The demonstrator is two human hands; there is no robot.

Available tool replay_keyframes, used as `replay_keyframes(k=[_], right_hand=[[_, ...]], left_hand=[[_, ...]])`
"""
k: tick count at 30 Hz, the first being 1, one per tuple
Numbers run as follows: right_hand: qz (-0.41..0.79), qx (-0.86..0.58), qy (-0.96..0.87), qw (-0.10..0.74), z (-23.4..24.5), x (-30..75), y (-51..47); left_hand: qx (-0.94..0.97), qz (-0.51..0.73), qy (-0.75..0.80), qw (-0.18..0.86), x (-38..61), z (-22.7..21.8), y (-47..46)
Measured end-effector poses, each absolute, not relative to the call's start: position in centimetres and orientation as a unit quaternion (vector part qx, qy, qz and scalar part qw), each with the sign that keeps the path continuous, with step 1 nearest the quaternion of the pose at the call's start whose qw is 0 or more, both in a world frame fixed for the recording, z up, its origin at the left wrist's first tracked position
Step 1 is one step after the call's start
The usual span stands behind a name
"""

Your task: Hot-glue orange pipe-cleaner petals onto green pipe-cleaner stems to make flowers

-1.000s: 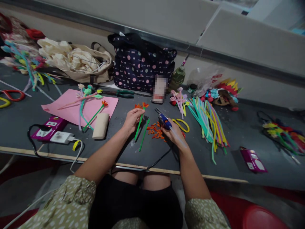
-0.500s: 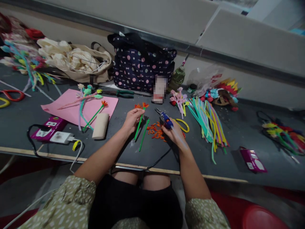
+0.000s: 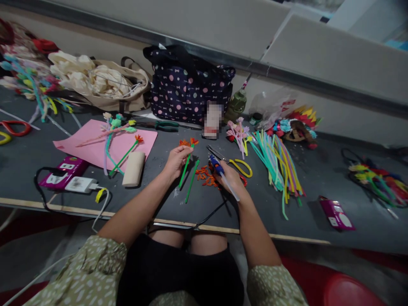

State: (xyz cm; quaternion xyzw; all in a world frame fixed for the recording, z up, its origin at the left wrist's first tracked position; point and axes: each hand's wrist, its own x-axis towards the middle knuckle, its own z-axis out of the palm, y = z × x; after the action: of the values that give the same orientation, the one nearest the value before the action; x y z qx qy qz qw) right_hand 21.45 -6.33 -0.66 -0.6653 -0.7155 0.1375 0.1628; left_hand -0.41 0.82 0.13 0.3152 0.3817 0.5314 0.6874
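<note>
Between the fingers of my left hand [image 3: 177, 162] is a pipe-cleaner flower [image 3: 186, 170] with a green stem and an orange head. My right hand [image 3: 230, 177] is wrapped round a blue glue gun [image 3: 216, 164], its nozzle pointing up and left and a clear glue stick [image 3: 231, 190] sticking out the back. Under and beside the gun lie small orange pipe-cleaner pieces [image 3: 207, 176]. A loose green stem [image 3: 191, 182] rests between my hands. Scissors [image 3: 241, 166] with yellow and red handles lie just beyond the gun, partly hidden by my right hand.
Left are a beige roll [image 3: 134, 169], a pink sheet [image 3: 91, 144] bearing finished flowers, and a purple power strip [image 3: 65, 172]. Colourful pipe cleaners [image 3: 280, 165] and a small purple box [image 3: 336, 213] lie right. A dark patterned bag [image 3: 191, 91] stands behind, with pliers [image 3: 162, 125] before it.
The glue gun in my right hand has dropped slightly down and left, away from over the scissors, whose blades now show. My left hand stays put with the flower.
</note>
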Motion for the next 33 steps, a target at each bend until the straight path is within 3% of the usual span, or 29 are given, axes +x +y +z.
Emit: replay_keyframes(k=[5, 12, 15, 21, 33], right_hand=[[0.132, -0.672, -0.709, 0.166, -0.5, 21.5, -6.3], [0.234, -0.622, -0.655, 0.358, 0.7, 21.8, -6.4], [0.269, -0.620, -0.631, 0.380, 1.1, 21.6, -6.5], [0.232, -0.615, -0.667, 0.350, 0.1, 21.5, -6.3], [0.153, -0.632, -0.735, 0.193, -0.5, 20.2, -6.3]], left_hand=[[0.318, 0.530, 0.387, 0.685, -0.4, 0.1, 0.8], [0.320, 0.527, 0.385, 0.687, -0.4, -0.1, 0.9], [0.322, 0.522, 0.386, 0.690, -0.3, -0.1, 0.8], [0.329, 0.517, 0.390, 0.687, -0.3, -0.3, 0.9], [0.324, 0.524, 0.389, 0.685, -0.3, -0.2, 0.9]])
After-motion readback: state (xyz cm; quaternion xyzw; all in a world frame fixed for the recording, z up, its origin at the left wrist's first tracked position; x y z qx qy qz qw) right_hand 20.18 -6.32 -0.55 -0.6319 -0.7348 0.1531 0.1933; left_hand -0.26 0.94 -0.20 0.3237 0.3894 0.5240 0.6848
